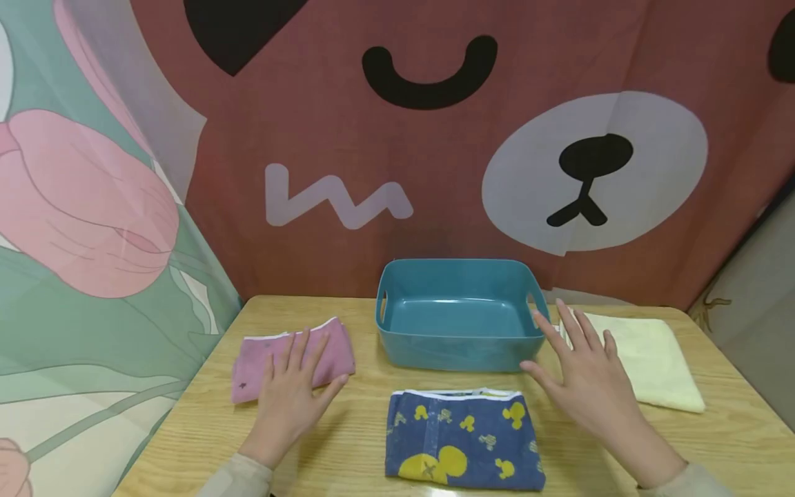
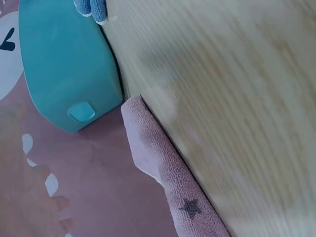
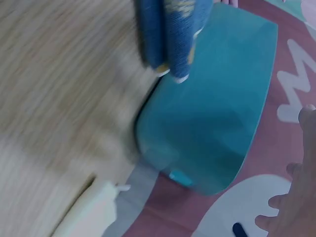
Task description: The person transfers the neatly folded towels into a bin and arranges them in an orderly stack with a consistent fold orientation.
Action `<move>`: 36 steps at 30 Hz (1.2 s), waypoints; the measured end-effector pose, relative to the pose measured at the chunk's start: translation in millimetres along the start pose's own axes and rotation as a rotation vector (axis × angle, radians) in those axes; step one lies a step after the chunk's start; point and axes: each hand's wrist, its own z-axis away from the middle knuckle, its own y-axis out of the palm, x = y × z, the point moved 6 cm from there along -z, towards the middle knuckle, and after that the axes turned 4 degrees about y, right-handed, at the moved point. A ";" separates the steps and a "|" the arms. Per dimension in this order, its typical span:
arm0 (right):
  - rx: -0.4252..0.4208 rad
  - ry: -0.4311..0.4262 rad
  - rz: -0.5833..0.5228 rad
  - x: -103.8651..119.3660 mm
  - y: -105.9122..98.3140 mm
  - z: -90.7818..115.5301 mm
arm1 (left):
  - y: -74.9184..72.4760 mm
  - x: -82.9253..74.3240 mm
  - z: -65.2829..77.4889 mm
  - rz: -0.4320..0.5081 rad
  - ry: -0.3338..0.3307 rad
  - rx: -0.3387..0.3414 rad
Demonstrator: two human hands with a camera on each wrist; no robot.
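My left hand (image 1: 290, 393) hovers with spread fingers in front of a folded pink towel (image 1: 248, 369), overlapping it in the head view. In the left wrist view a dark star shows on that pink towel (image 2: 168, 177). My right hand (image 1: 590, 373), fingers also spread, is between a teal plastic basket (image 1: 459, 352) and a folded pale yellow towel (image 1: 658, 362). Neither hand holds anything. Between the hands, nearer the front, lies a folded blue towel (image 1: 466, 435) with yellow mouse-head shapes. The basket has a handle hole in each end, and its visible inside holds nothing.
All of it stands on a light wood table (image 1: 348, 449) with rounded back corners. Behind the table hangs a cloth (image 1: 323, 276) printed with a reddish-brown bear face. Another printed cloth, with pink flowers (image 1: 93, 207), hangs along the left side.
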 end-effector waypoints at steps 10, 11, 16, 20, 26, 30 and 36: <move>0.019 -0.078 -0.001 41.6 5.1 -9.9 | -2.4 5.1 5.1 0.001 -0.022 0.020; 0.023 -0.082 -0.002 45.0 6.2 -10.7 | -2.7 5.9 5.8 -0.002 -0.025 0.022; 0.046 -0.114 0.006 61.1 12.1 -12.0 | -5.7 9.7 9.4 -0.003 -0.031 0.012; 0.063 -0.143 0.016 73.8 17.2 -12.5 | -7.4 14.0 13.3 -0.002 -0.033 -0.004; 0.073 -0.179 0.018 91.1 21.7 -13.5 | -9.8 23.2 18.9 -0.016 -0.021 -0.040; 0.072 -0.197 0.013 102.0 22.8 -16.5 | -15.2 30.1 24.1 -0.034 0.003 -0.076; 0.072 -0.230 -0.029 120.0 25.9 -22.7 | -22.6 43.7 33.2 -0.008 0.002 -0.096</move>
